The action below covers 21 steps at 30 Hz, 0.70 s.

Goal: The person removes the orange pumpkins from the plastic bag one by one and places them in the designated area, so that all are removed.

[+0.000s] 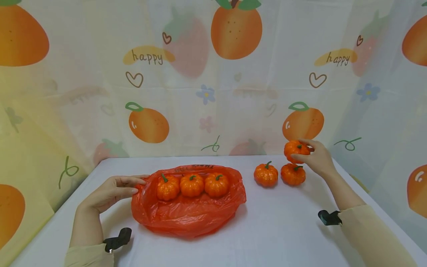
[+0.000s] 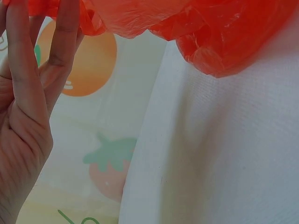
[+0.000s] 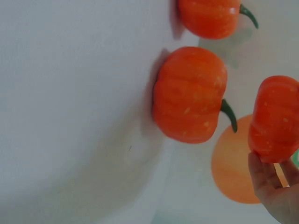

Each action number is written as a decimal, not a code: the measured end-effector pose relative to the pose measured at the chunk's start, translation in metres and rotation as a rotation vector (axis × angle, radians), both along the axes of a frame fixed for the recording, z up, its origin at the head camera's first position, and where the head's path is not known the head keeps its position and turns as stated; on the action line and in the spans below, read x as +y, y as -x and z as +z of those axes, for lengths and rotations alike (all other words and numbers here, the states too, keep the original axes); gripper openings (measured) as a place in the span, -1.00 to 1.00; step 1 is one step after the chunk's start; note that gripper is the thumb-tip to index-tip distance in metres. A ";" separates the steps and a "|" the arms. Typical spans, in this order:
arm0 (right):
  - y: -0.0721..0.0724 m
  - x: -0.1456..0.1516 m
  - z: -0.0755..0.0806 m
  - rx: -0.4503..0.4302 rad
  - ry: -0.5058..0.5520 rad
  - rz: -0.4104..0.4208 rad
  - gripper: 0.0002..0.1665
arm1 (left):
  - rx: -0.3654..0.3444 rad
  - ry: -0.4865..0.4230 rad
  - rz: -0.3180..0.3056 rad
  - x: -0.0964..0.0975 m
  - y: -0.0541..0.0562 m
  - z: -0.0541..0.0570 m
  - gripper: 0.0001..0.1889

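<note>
My left hand (image 1: pixel 113 191) pinches the left rim of a red plastic bag (image 1: pixel 186 218) between thumb and fingers. In the left wrist view its fingers (image 2: pixel 28 70) reach up to the crumpled bag edge (image 2: pixel 210 51). The bag lies wide open on the table, and three small orange pumpkins sit in a row inside it, one being the middle pumpkin (image 1: pixel 191 185). Up at the back right, my right hand (image 1: pixel 317 157) grips another pumpkin (image 1: pixel 293 150) by its side, raised over the table. The right wrist view shows that held pumpkin (image 3: pixel 275 119) above the fingertips.
Two more pumpkins stand on the white table (image 1: pixel 267 230) right of the bag: a left one (image 1: pixel 265 175) and a right one (image 1: pixel 293 175), which is below the raised pumpkin. A fruit-printed curtain (image 1: pixel 233 122) hangs behind the table's back edge and along both sides.
</note>
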State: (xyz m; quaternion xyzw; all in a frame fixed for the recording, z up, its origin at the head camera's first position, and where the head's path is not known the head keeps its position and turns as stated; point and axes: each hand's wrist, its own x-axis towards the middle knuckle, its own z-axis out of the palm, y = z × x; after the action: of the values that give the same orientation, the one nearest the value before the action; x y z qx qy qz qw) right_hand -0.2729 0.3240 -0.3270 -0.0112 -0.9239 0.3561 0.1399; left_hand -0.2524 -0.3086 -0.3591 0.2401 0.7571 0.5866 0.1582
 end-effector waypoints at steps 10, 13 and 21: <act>0.001 0.026 -0.010 0.000 0.041 -0.095 -0.13 | 0.004 -0.005 -0.008 0.000 0.000 0.000 -0.68; -0.001 0.032 -0.012 -0.006 0.046 -0.116 -0.12 | 0.005 -0.003 -0.008 0.000 0.000 0.000 -0.68; -0.002 0.045 -0.021 -0.014 0.015 -0.153 -0.13 | 0.007 -0.001 -0.004 0.000 0.000 -0.002 -0.68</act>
State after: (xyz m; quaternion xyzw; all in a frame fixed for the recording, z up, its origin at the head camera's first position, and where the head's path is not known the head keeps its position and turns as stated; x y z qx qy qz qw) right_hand -0.2709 0.3686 -0.3477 -0.0855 -0.9186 0.3510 0.1600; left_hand -0.2529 -0.3091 -0.3608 0.2437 0.7569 0.5858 0.1565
